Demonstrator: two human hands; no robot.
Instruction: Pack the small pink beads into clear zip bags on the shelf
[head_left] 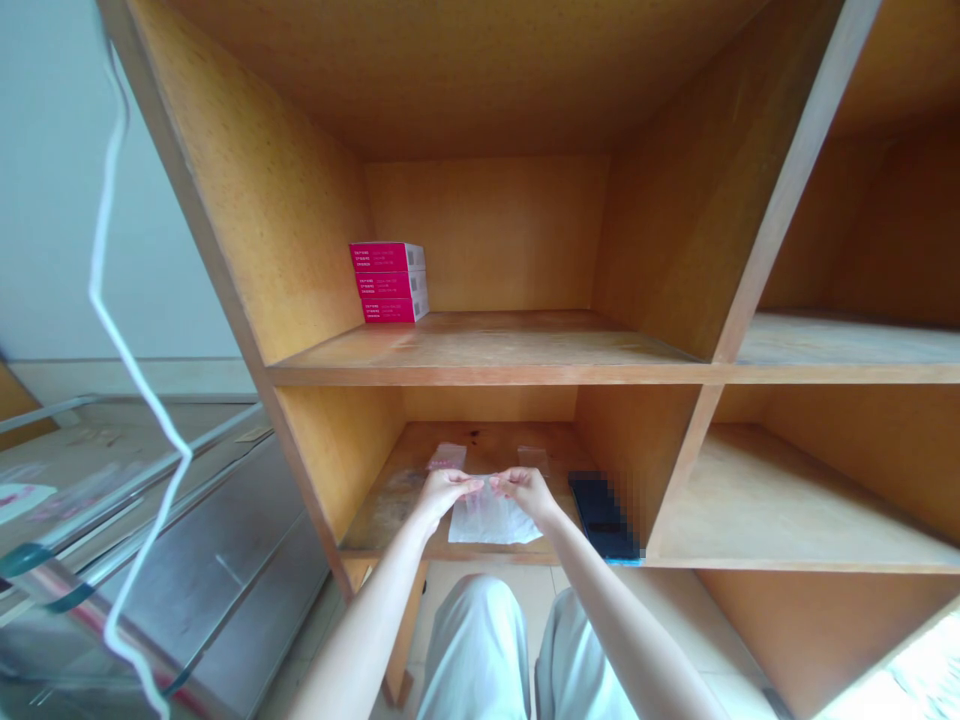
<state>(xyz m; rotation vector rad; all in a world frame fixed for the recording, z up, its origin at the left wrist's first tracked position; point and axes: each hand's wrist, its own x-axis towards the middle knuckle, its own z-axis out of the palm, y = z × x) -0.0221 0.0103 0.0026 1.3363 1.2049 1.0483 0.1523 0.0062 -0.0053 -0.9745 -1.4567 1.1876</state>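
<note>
Head view, lower centre: left hand [448, 489] and right hand [527, 490] pinch a translucent white plastic bag [491, 523]; whether it's opened, unclear.

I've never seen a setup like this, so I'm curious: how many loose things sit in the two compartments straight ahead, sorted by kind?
Pink boxes, stacked: 3 visible
Pale plastic pieces: 3 distinguishable, including the one held
Dark flat object: 1, partly pixelated
Total: 7
</note>
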